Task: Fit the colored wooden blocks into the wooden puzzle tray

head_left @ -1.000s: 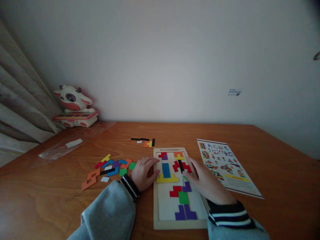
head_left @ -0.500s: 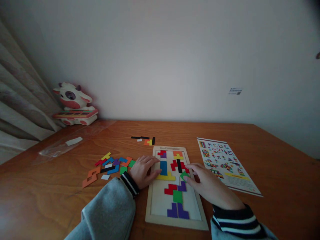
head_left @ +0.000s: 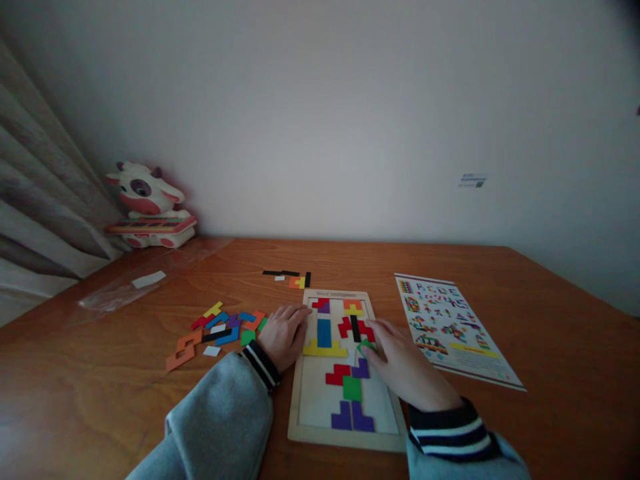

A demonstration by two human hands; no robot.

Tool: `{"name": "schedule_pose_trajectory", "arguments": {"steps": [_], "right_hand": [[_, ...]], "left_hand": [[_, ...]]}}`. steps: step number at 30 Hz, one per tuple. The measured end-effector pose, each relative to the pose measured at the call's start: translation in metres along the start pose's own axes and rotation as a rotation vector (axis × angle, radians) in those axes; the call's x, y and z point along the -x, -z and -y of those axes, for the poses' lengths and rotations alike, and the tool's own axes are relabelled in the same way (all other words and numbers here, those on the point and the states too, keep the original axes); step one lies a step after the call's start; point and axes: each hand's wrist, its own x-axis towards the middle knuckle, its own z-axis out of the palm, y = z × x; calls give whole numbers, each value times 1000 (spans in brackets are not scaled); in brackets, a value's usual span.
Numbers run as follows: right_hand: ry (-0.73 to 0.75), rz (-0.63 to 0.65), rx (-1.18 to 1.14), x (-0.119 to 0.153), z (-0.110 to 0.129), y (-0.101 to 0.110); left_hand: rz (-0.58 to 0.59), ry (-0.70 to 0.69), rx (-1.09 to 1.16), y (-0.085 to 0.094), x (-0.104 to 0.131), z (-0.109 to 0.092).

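Note:
On the table lies a pale wooden puzzle board (head_left: 310, 437) carrying colored block-shaped pieces. My left hand (head_left: 284, 337) grips its left edge, fingertips on the frame near the top; the thumb is mostly hidden. Between the thumb and fingers of my right hand (head_left: 405, 367) is a green puzzle piece (head_left: 367, 345), held low over the board's right side and partly covered by the hand. Close to it are a black bar (head_left: 355, 328) between red pieces and a purple piece (head_left: 361, 368). Farther left on the board, a blue rectangle (head_left: 324, 333) stands above a yellow piece (head_left: 325, 351).
Loose puzzle pieces (head_left: 227, 335) lie heaped left of my left hand. A few more (head_left: 299, 282) are behind the board. A printed pattern sheet (head_left: 457, 333) lies at right. A clear plastic bag (head_left: 107, 297) and a cow-shaped toy keyboard (head_left: 153, 227) are at back left.
The board has shifted slightly left and turned a little. My right hand has moved left with the green piece. My left hand's fingers have drawn back from the board's inside to its edge.

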Motion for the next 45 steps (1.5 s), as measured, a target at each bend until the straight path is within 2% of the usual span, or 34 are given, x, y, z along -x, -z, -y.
{"name": "schedule_pose_trajectory", "arguments": {"steps": [5, 12, 15, 20, 25, 27, 31, 35, 40, 45], "right_hand": [[15, 16, 76, -4, -2, -7], [-114, -5, 8, -8, 2, -5], [-150, 4, 11, -8, 1, -5], [-143, -18, -21, -8, -7, -5], [-107, -60, -43, -4, -10, -3], [-83, -79, -40, -4, -10, -3], [11, -118, -54, -5, -5, -3], [105, -124, -82, -5, 11, -6], [176, -10, -70, -4, 33, -5], [177, 82, -48, -4, 39, -2]], "left_hand": [[-20, 94, -128, 1, 1, 3], [-47, 244, -239, 4, 0, -1], [-34, 174, -160, 2, 0, 1], [-82, 55, -46, 5, 0, -3], [34, -211, 134, 16, -1, -14], [69, -260, 154, 20, -2, -15], [84, -208, 121, 20, -2, -10], [119, -185, 79, 14, -1, -8], [115, -203, 59, 5, -1, -11], [100, -165, 28, 7, -2, -11]]}}
